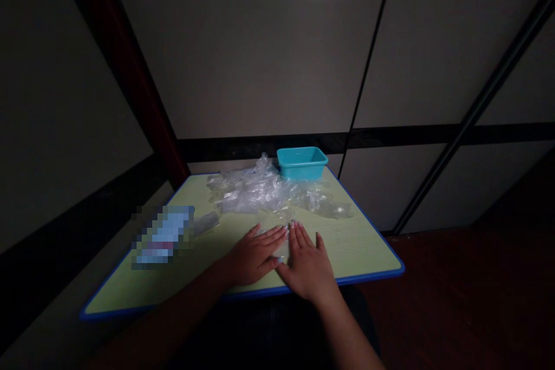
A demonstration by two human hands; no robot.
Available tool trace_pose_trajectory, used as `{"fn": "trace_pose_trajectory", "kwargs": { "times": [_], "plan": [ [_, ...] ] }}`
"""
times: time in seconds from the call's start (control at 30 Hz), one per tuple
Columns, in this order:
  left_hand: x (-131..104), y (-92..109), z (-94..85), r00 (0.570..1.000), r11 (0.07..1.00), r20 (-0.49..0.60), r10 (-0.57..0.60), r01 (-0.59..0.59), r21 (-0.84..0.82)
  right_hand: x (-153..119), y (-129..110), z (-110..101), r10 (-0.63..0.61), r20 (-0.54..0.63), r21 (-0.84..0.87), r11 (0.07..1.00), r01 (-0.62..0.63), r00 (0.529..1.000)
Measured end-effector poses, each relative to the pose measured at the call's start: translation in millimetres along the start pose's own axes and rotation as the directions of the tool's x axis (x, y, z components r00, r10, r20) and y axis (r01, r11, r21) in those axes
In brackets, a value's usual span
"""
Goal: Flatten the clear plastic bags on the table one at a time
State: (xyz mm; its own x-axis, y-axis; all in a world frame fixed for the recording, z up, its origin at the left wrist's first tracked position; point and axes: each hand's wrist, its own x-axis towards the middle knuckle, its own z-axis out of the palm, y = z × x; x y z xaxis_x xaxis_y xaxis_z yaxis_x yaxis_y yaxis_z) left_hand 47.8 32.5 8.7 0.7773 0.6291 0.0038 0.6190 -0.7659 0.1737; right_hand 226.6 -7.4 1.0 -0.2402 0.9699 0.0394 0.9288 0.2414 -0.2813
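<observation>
A clear plastic bag [281, 250] lies on the table near its front edge, partly covered by both hands. My left hand [255, 255] rests flat on its left side, fingers stretched to the right. Palm down on the right part is my right hand [309, 263], its fingers pointing away from me and its thumb close to the left thumb. Beyond the fingertips spreads a heap of crumpled clear plastic bags [251, 191], with more see-through plastic [318, 199] trailing to the right.
The pale yellow-green table [364, 248] has a blue rim. A turquoise plastic basin [302, 170] stands at the back right. On the left lie a pixelated, blurred-out flat item [167, 234] and a greyish roll-like piece [206, 222]. Panelled walls [260, 69] rise behind the table.
</observation>
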Motion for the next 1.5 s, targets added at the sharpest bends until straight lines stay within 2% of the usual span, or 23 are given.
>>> {"fn": "trace_pose_trajectory", "kwargs": {
  "times": [0.17, 0.27, 0.37, 0.43, 0.5, 0.6, 0.67, 0.77, 0.87, 1.0, 1.1, 1.27, 1.43, 1.5],
  "plan": [
    [-1, -5, -1.5, 0.999, 0.999, -0.034, -0.032, 0.031, -0.045, -2, 0, -2, 0.016, -0.035, 0.024, 1.000, -0.016, 0.999],
    [-5, -19, -10.5, 0.990, 0.992, -0.118, -0.079, 0.066, -0.107, -10, 2, -2, 0.014, -0.164, 0.047, 0.999, -0.007, 0.986],
    [-7, -37, -20.5, 0.981, 0.988, -0.182, -0.067, 0.040, -0.147, -19, 4, -1, 0.016, -0.313, 0.031, 0.999, -0.007, 0.950],
    [-6, -46, -24.6, 0.978, 0.989, -0.205, -0.043, 0.013, -0.148, -22, 4, -1, 0.025, -0.340, 0.014, 1.000, -0.022, 0.940],
    [-5, -50, -25.6, 0.981, 0.992, -0.189, -0.041, 0.017, -0.126, -22, 3, -2, 0.021, -0.294, -0.005, 1.000, -0.023, 0.956],
    [-7, -46, -22.0, 0.991, 0.997, -0.124, -0.054, 0.047, -0.057, -16, 0, -6, -0.019, -0.149, -0.024, 1.000, 0.015, 0.989],
    [-10, -40, -17.8, 0.996, 0.999, -0.084, -0.042, 0.042, -0.010, -13, -2, -8, -0.033, -0.066, -0.019, 0.999, 0.032, 0.997],
    [-16, -35, -12.7, 1.000, 1.000, -0.012, 0.002, -0.002, 0.027, -11, -5, -9, -0.031, -0.009, -0.010, 0.999, 0.031, 0.999],
    [-20, -35, -12.7, 0.999, 1.000, 0.049, 0.025, -0.025, 0.012, -11, -4, -11, -0.027, -0.006, -0.011, 1.000, 0.027, 1.000],
    [-21, -38, -18.1, 1.000, 1.000, 0.012, -0.018, 0.018, -0.008, -10, 7, -16, 0.020, -0.027, -0.038, 0.999, -0.021, 0.999],
    [-22, -38, -19.0, 0.998, 1.000, 0.052, -0.017, 0.018, -0.020, -7, 20, -18, 0.056, -0.015, -0.083, 0.995, -0.057, 0.998],
    [-23, -38, -15.8, 0.999, 1.000, 0.052, 0.006, -0.005, -0.016, -5, 32, -17, -0.055, -0.017, -0.110, 0.993, 0.052, 0.998],
    [-24, -35, -14.2, 0.995, 0.999, 0.091, 0.036, -0.033, -0.040, -5, 33, -16, -0.077, 0.010, -0.109, 0.991, 0.078, 0.997],
    [-24, -35, -14.8, 0.997, 0.998, 0.071, 0.039, -0.036, -0.048, -6, 35, -16, -0.085, -0.014, -0.099, 0.992, 0.083, 0.996]
  ]
}}
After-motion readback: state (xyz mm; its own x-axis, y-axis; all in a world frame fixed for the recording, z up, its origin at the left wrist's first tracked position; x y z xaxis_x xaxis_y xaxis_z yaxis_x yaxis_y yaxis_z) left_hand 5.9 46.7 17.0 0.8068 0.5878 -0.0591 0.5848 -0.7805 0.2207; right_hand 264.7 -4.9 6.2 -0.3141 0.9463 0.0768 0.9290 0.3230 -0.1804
